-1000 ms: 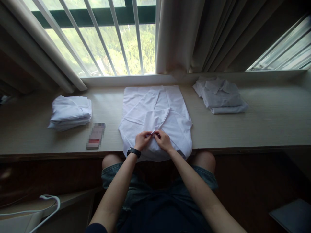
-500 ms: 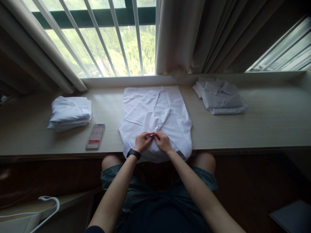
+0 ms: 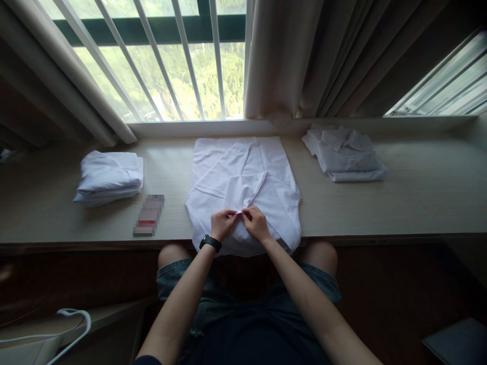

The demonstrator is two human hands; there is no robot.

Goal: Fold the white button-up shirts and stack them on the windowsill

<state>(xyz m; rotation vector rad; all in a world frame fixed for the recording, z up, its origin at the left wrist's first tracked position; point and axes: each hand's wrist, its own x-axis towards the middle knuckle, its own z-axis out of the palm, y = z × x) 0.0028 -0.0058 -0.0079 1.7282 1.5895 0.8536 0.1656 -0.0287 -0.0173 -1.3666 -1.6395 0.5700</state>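
Note:
A white shirt (image 3: pixel 243 172) lies spread on the wooden ledge (image 3: pixel 418 203) in front of me, its near end at the ledge's front edge. My left hand (image 3: pixel 221 224), with a black watch on the wrist, and my right hand (image 3: pixel 255 224) meet at the shirt's near middle. Both pinch the fabric at the collar area, fingertips almost touching.
A pile of folded white cloth (image 3: pixel 109 176) sits at the left, and a small flat box (image 3: pixel 148 215) lies beside it. Folded white shirts (image 3: pixel 344 153) are stacked at the back right. Barred window (image 3: pixel 171 61) and curtains (image 3: pixel 304 56) stand behind. A white cable (image 3: pixel 72 324) is at lower left.
My hands stay pinched on the same spot of the shirt with only slight finger shifts. The view has tilted a little.

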